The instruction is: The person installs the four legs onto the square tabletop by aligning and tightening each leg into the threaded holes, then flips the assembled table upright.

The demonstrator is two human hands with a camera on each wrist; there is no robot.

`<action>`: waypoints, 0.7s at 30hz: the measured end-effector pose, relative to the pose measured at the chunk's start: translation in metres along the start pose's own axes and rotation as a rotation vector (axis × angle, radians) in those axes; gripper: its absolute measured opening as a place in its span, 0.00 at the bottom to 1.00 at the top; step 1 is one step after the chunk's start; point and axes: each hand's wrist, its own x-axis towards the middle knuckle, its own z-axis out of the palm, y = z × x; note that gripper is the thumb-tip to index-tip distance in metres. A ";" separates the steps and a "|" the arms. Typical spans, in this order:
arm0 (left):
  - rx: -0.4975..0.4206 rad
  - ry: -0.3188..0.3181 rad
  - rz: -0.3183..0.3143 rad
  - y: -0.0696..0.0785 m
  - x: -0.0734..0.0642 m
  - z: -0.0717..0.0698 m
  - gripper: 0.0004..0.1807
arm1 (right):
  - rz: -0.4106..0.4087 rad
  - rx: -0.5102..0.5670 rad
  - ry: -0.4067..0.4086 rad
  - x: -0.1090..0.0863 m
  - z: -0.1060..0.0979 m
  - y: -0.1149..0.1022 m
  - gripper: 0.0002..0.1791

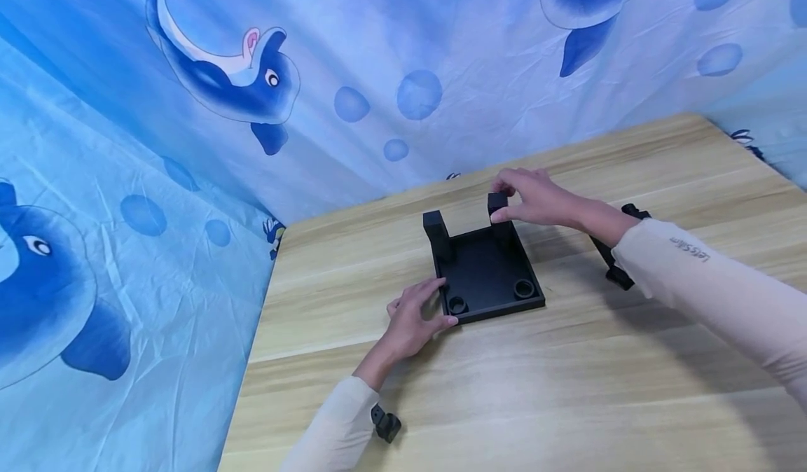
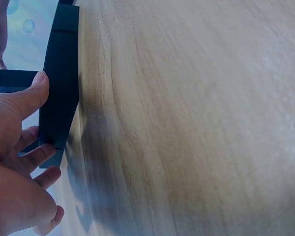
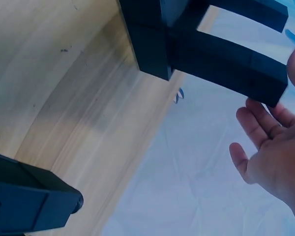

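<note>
A small black square tabletop [image 1: 479, 269] lies upturned on the wooden table, raised rim upward. At its far corners stand a left leg [image 1: 436, 228] and a right leg [image 1: 497, 201]; its near corners have round sockets [image 1: 523, 289]. My left hand [image 1: 410, 321] holds the near left corner, thumb on the front edge and fingers along the side. In the left wrist view the thumb lies against the tabletop's edge [image 2: 61, 64]. My right hand [image 1: 536, 199] pinches the top of the right leg, whose long side [image 3: 231, 64] shows in the right wrist view.
Under my right forearm a dark piece [image 1: 621, 277] is partly hidden. The right wrist view shows a black block [image 3: 29, 201] with a rounded knob at one end. A blue dolphin-print curtain [image 1: 353, 59] hangs behind the wooden table [image 1: 504, 388].
</note>
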 end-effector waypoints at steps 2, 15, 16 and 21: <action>-0.005 -0.001 -0.004 0.000 -0.002 0.000 0.39 | -0.036 0.029 -0.029 -0.002 -0.002 0.001 0.25; -0.007 -0.009 0.003 -0.001 -0.001 -0.001 0.39 | -0.052 0.010 0.015 -0.003 0.000 0.001 0.18; -0.007 -0.007 0.002 -0.001 -0.001 -0.001 0.39 | -0.046 -0.001 0.030 -0.001 0.002 0.000 0.17; -0.006 -0.002 -0.001 -0.001 -0.001 -0.001 0.38 | -0.004 -0.050 0.077 0.007 0.009 0.001 0.19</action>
